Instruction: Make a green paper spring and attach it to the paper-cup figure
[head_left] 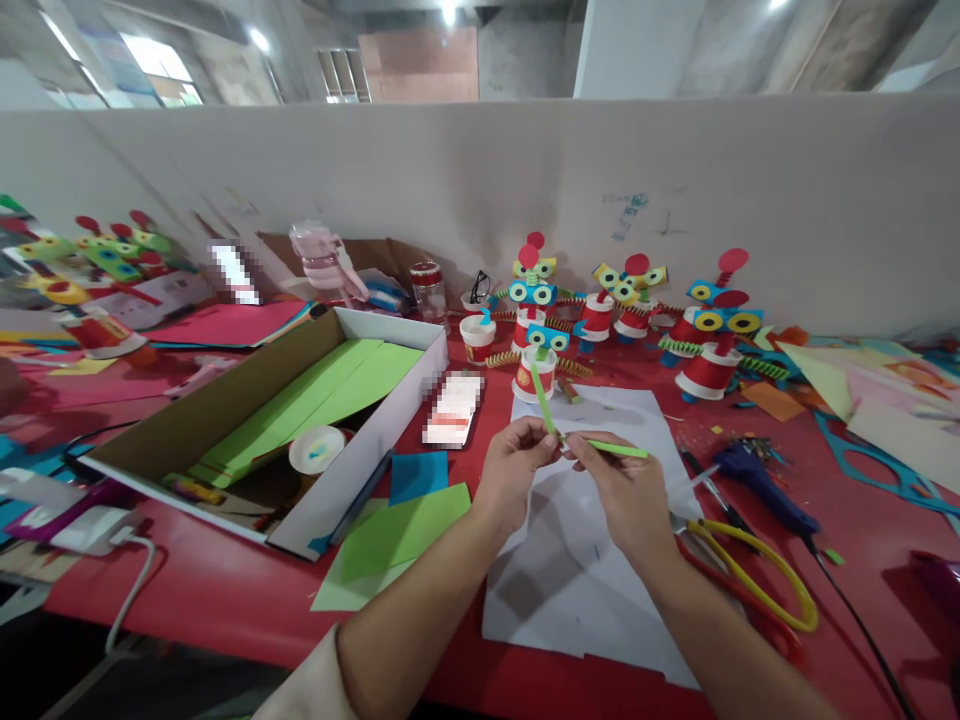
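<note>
A white box [382, 430] of green paper [300, 410] sits on a red tabletop [247, 610]; a person's left hand [514, 465] and right hand [626, 490] pinch green strips [543, 398] above a white sheet [585, 600], beside scissors [750, 540] and a blue glue gun [769, 490].

Craft workshop, paper-cup figures [709, 374], glue gun [769, 490], scissors [772, 553], coloured paper [405, 530], red table [247, 610], bare concrete wall [517, 55]

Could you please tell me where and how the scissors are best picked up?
I'd grip the scissors by the yellow loop, coming from the near right. That loop is wide, shows clearly and points that way, while the blade end runs out of sight behind the right wrist, so it seems the poorer place to grasp.
</note>
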